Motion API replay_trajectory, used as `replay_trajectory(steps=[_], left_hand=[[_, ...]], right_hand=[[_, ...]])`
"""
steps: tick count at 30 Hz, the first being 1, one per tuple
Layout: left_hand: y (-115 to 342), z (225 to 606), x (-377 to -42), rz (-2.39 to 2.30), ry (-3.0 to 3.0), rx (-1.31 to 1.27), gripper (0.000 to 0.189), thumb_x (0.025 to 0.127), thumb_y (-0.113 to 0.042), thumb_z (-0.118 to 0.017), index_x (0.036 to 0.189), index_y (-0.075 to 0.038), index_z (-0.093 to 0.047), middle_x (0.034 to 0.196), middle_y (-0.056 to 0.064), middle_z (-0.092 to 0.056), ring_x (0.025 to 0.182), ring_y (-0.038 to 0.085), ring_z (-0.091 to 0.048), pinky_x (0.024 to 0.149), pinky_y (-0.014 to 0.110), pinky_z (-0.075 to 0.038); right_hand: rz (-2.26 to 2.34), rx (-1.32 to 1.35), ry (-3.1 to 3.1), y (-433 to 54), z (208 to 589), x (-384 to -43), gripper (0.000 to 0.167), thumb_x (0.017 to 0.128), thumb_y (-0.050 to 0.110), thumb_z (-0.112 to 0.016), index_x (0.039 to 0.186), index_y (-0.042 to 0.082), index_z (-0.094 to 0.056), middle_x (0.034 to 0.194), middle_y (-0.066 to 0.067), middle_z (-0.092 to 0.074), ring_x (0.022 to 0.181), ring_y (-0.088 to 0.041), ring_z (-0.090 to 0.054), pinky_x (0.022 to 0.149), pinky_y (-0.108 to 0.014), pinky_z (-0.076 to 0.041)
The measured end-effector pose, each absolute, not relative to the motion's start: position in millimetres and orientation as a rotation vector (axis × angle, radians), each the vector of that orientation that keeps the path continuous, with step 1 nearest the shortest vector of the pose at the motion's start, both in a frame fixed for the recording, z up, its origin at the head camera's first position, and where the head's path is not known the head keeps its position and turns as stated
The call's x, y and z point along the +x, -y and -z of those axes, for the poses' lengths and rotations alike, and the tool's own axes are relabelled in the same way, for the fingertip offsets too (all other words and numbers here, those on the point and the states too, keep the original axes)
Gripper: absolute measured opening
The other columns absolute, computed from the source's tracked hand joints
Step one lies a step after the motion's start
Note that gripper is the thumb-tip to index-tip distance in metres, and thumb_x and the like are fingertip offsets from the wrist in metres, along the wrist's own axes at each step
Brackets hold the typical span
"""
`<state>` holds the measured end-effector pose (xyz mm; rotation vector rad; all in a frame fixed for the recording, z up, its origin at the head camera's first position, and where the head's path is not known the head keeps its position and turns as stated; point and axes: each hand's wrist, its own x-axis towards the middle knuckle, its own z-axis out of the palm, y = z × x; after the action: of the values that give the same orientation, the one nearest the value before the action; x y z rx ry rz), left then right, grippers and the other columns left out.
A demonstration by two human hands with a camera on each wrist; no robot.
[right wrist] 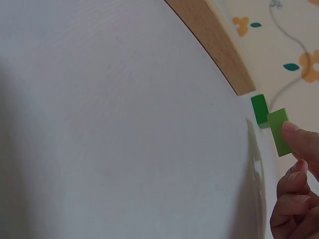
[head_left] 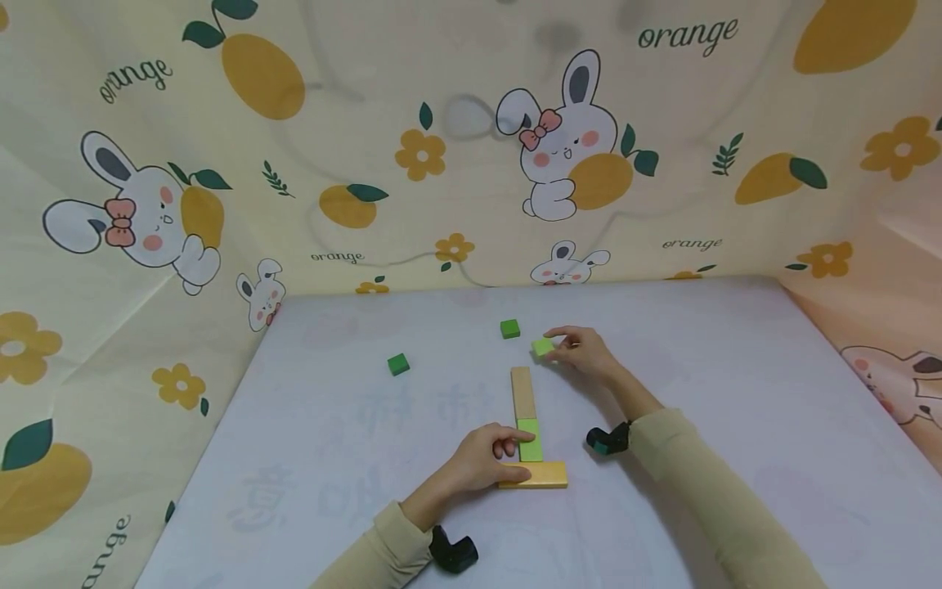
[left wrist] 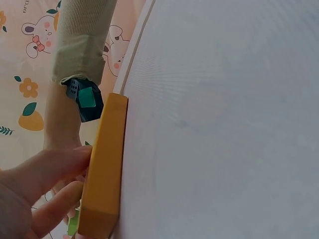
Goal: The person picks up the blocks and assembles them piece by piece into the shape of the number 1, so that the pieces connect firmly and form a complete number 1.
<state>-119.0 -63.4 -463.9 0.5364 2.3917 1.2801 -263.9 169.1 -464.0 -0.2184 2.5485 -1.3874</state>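
Note:
In the head view, my right hand (head_left: 583, 352) pinches a small light green block (head_left: 542, 348) between thumb and index finger, above the far part of the table. The right wrist view shows this light green block (right wrist: 280, 132) with the thumb on its face and the other fingers curled below. My left hand (head_left: 480, 460) rests at a row of blocks. Its thumb touches the yellow block (head_left: 548, 474), and its index finger reaches over a light green block (head_left: 530, 450). A natural wood block (head_left: 523, 393) continues the row away from me.
Two dark green blocks lie farther back, one green block (head_left: 510, 329) near my right hand and another green block (head_left: 398, 364) to the left. A patterned cloth (head_left: 456, 147) with rabbits and oranges stands behind the white table (head_left: 309, 458). Black cameras sit on both wrists.

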Motion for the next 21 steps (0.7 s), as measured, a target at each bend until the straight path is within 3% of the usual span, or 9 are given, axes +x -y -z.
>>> replay_trajectory(steps=[21], left_hand=[[62.5, 465.8, -119.2, -1.271, -2.398, 0.527, 0.044, 0.076, -0.015, -0.081, 0.118, -0.009, -0.069, 0.085, 0.007, -0.056, 0.072, 0.008, -0.040, 0.064, 0.015, -0.031]], right_hand=[[1.425, -0.342, -2.527, -151.7, 467.8, -263.5, 0.038, 0.084, 0.013, -0.072, 0.119, 0.002, -0.064, 0.068, 0.004, -0.051, 0.060, -0.009, -0.045, 0.056, -0.021, -0.038]])
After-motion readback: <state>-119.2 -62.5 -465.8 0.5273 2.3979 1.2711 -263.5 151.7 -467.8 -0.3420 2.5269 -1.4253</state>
